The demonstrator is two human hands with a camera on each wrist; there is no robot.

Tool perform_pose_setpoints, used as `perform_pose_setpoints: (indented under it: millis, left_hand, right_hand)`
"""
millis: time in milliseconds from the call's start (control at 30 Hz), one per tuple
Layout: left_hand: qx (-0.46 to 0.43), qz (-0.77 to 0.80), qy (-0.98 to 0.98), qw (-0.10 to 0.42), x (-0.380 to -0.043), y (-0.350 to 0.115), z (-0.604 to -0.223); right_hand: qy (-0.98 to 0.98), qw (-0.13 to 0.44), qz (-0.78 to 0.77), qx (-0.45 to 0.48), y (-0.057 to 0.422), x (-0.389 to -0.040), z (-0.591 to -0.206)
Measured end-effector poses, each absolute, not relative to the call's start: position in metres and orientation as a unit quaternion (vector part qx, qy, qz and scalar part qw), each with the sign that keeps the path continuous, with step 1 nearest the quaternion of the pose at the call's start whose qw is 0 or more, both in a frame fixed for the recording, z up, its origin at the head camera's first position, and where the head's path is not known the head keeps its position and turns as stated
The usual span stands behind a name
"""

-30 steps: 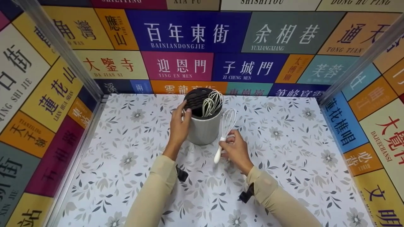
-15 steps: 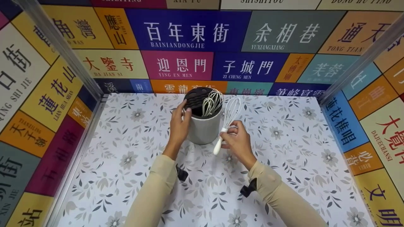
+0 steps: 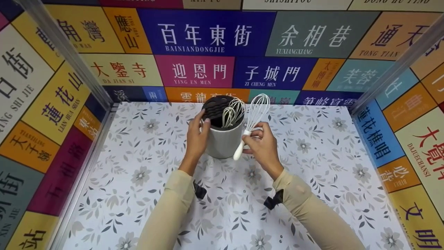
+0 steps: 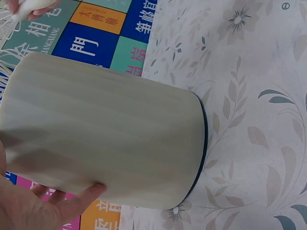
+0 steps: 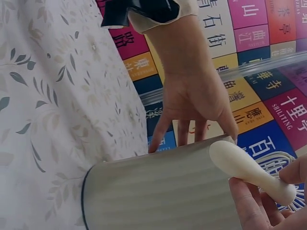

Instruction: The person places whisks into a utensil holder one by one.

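A pale grey cylindrical utensil holder (image 3: 223, 144) stands upright on the table. Its top carries a black slotted insert (image 3: 215, 107), and two wire whisk heads (image 3: 230, 116) stick up from its right part. My left hand (image 3: 197, 139) rests against the holder's left side near the rim, fingers spread and fairly straight; the left wrist view shows a fingertip touching the smooth wall (image 4: 110, 134). To the right of the holder, my right hand (image 3: 264, 146) pinches a white whisk (image 3: 239, 149) near the handle's upper end. This whisk tilts, wires up, its handle (image 5: 237, 160) pointing down.
The table (image 3: 138, 205) has a white cover with grey leaves and flowers. Colourful panels with lettering form a back wall (image 3: 204, 31) close behind the holder, with side walls left and right. Transparent strips run along the corners.
My right hand has lifted the whisk upward beside the holder, so its wires now reach above the rim. My left hand and the holder have stayed in place.
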State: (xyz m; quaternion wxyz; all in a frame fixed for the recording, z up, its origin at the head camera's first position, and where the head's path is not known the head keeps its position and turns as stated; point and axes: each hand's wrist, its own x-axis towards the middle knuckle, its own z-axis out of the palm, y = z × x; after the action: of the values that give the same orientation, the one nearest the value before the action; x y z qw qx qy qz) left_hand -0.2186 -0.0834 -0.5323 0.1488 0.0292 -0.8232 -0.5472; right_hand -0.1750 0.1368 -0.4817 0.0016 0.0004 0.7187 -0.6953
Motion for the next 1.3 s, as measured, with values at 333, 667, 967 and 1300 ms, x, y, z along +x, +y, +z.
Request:
perform_pose_setpoints:
  millis: [333,667,967,1300]
  left_hand:
    - [0.027,-0.551,-0.819,0.156,-0.219,-0.083,-0.532]
    - [0.026,-0.549,-0.82,0.159,-0.219,-0.083,-0.532]
    - [0.024,-0.551,-0.819,0.157,-0.218,-0.082,-0.532]
    - [0.027,-0.552,-0.82,0.151,-0.218,-0.082,-0.531]
  right_hand:
    - [0.706,-0.017,-0.708,-0.021,0.13,-0.182,-0.458]
    - [0.709,-0.026,-0.703,-0.042,0.12,-0.19,-0.442]
    - [0.709,-0.038,-0.702,-0.057,0.11,-0.197,-0.432]
    - [0.725,-0.053,-0.682,-0.083,0.097,-0.2,-0.422]
